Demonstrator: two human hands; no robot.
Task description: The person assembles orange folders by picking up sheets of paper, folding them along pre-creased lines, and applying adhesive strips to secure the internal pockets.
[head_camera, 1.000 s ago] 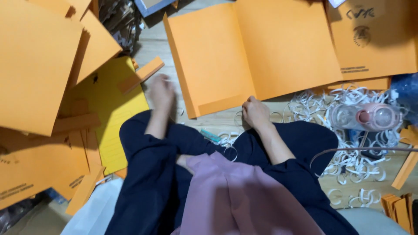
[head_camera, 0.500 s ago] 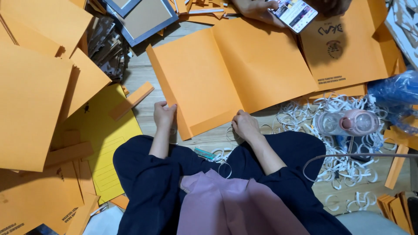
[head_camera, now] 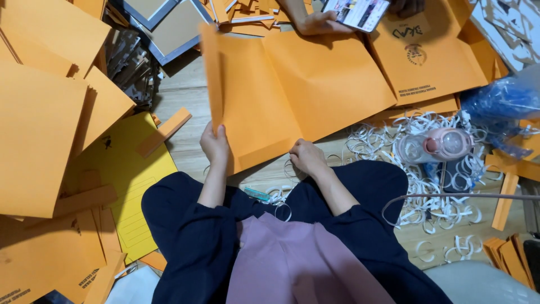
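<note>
Floor (head_camera: pixel 185 84): pale wood, mostly covered in paper. Orange sheets (head_camera: pixel 39 129) lie stacked at left, overlapping, one edge over a yellow sheet (head_camera: pixel 121 174) that lies flat just beside the left knee. Centre: large orange folder (head_camera: pixel 315 84) spread open on the floor in front of the person, its left flap (head_camera: pixel 212 73) lifted upright, edge-on to the camera. Left hand (head_camera: pixel 215 145) clenched on the lower end of that flap, fingers wrapped round the edge. Right hand (head_camera: pixel 306 156) rests on the folder's near edge, fingers curled, pressing down; whether it pinches the paper, cannot tell. A printed orange sheet (head_camera: pixel 433 62) lies to the right of the folder, touching it. Blue plastic bag (head_camera: pixel 500 101) at far right. White paper strips (head_camera: pixel 427 186), curled, scattered between the folder and the right knee. Clear bottle with pink cap (head_camera: pixel 433 146) lies on its side among the strips. Grey frames (head_camera: pixel 169 22) at top left of the folder. Top edge: another person's hand (head_camera: pixel 318 23) holds a phone (head_camera: pixel 360 11) above the folder's far side. Small teal object (head_camera: pixel 257 194) lies near the lap, between the two forearms; kind unclear.
</note>
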